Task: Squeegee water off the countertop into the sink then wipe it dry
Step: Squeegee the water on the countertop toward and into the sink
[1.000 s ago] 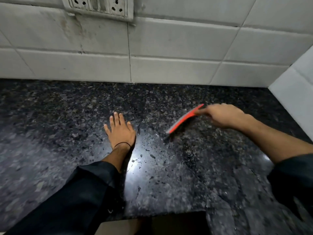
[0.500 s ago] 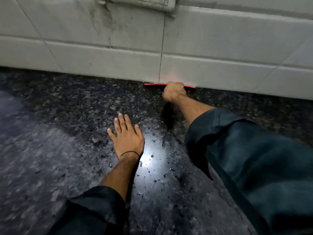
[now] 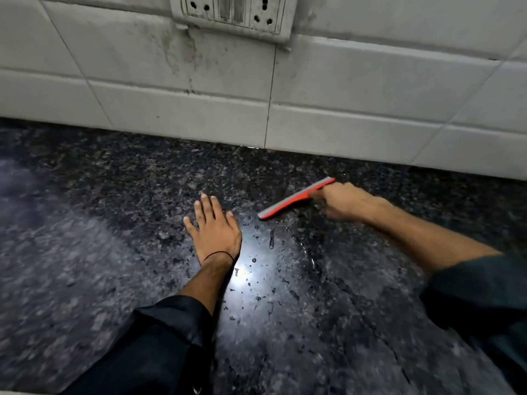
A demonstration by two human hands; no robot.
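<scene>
**Squeegee at work on a wet table**

The left hand (image 3: 215, 233) lay flat, fingers spread, on the dark speckled table (image 3: 85, 266). Water drops (image 3: 271, 242) glistened just beside it. Further right, the right hand (image 3: 346, 202) was closed around the handle of a red squeegee (image 3: 293, 199), its blade angled on the table near the tiled wall (image 3: 342, 95).

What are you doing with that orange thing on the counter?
A person is scraping water off a dark speckled countertop. The right hand grips an orange squeegee with its blade on the stone. The left hand lies flat beside it. Water droplets sit near the hands. No sink is in view.
</scene>
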